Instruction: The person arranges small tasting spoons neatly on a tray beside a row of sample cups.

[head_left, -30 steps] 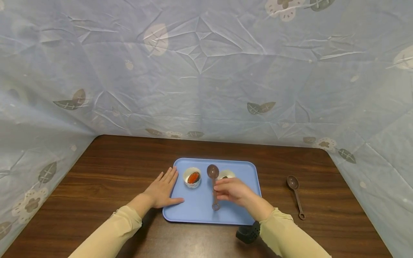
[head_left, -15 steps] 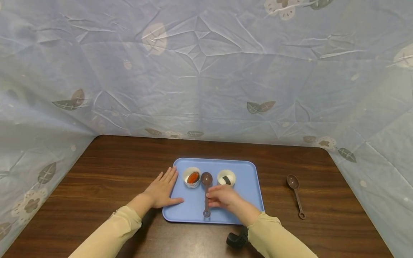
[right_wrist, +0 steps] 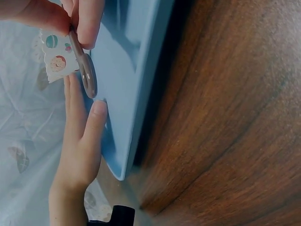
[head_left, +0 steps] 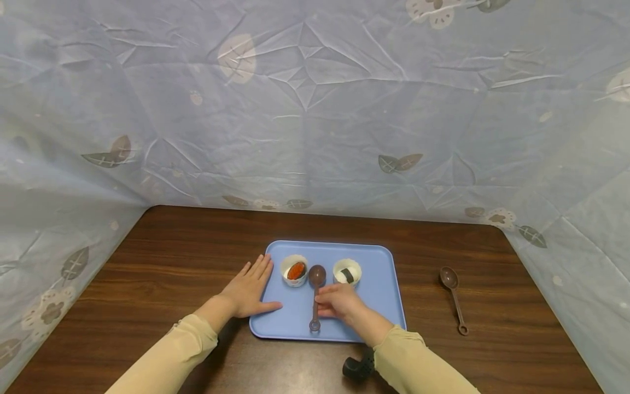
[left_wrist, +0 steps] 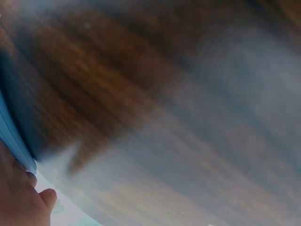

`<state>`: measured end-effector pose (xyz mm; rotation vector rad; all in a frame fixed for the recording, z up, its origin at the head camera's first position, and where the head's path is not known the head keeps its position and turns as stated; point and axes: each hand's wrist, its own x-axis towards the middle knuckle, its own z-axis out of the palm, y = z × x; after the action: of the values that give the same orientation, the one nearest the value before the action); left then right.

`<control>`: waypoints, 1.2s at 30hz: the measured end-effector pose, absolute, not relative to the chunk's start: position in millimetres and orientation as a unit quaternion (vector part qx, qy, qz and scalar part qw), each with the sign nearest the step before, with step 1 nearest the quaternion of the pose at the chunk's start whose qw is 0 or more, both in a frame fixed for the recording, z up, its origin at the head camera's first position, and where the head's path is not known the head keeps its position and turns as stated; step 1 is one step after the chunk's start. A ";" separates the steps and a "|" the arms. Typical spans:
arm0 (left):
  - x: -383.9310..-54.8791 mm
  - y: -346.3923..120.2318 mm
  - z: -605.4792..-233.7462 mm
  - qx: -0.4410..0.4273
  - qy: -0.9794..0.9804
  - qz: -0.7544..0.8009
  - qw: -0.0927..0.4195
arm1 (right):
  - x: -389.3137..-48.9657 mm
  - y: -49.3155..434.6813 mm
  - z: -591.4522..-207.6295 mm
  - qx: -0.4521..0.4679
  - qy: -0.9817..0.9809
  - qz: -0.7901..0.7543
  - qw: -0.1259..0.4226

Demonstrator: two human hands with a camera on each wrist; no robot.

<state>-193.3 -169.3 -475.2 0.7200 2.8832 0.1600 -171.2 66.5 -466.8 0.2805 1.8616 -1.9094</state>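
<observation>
The head view looks forward and down from above, far enough back to take in the tray (head_left: 290, 317) and the table's (head_left: 197, 235) two far corners. The right wrist view, tipped sideways, looks closely leftward along the tray's near edge, sharing its near left corner with the head view; the left wrist view sits close over blurred wood beside the tray.

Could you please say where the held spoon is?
In the head view, the right hand holds the spoon over the tray, its bowl between the left cup and right cup.
</observation>
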 end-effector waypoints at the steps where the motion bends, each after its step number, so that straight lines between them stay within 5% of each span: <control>1: -193.3 -169.2 -475.1 0.242 0.965 0.054 0.082 | -171.1 66.5 -467.4 0.102 0.675 -0.694 0.228; 21: -193.7 -168.2 -475.4 0.238 0.965 0.058 0.091 | -163.5 70.5 -457.3 0.100 0.751 -0.622 0.199; 36: -196.2 -170.9 -480.5 0.235 0.966 0.052 0.091 | -160.9 88.8 -449.0 0.074 0.744 -0.618 0.244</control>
<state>-196.2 -170.9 -480.5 0.6987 2.8712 0.1551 -160.9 88.8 -449.0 0.2012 2.0318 -1.6883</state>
